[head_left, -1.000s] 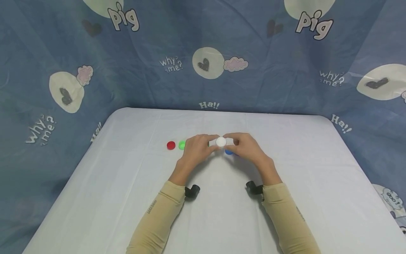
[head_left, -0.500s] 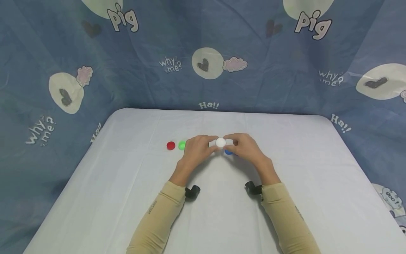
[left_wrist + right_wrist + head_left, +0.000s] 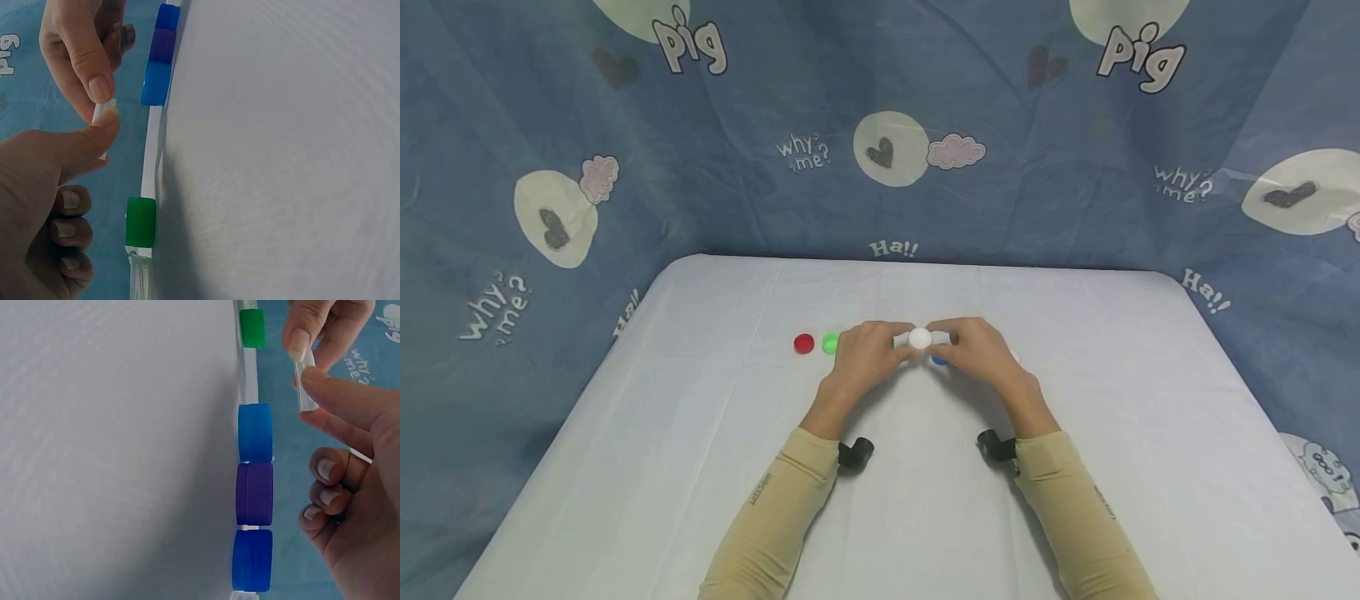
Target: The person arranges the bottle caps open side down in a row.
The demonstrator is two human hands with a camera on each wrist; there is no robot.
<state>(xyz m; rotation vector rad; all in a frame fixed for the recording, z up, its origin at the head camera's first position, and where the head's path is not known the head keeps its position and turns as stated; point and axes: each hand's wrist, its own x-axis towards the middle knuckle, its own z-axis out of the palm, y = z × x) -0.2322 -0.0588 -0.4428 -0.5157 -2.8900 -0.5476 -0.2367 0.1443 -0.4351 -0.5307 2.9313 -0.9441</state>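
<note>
Grip is clamped on 1 white cap (image 3: 920, 338) from 2 sides: the left hand (image 3: 863, 350) pinches its left edge between thumb and forefinger, and the right hand (image 3: 982, 350) pinches its right edge likewise. The other 3 fingers of the right hand are curled in, as are those of the left. The cap is raised off the table (image 3: 917, 517), its round face visible in the head view.

Beneath it, a row of items runs left to right. Furthest left is a red cap (image 3: 804, 343); next is a light green cap (image 3: 830, 342), partly covered by the left hand. The left wrist view records a clear ribbed piece (image 3: 141, 278) and, just right of it, a green cap (image 3: 141, 222). Past a gap stand a light blue cap (image 3: 255, 432), a purple cap (image 3: 254, 494) and a dark blue cap (image 3: 251, 560), close together; whether they touch cannot be told. A pale piece (image 3: 244, 595) follows at right, cut off by the frame.

Tan sleeves (image 3: 758, 517) cover both forearms. A blue printed cloth (image 3: 737, 208) hangs at the far side.
</note>
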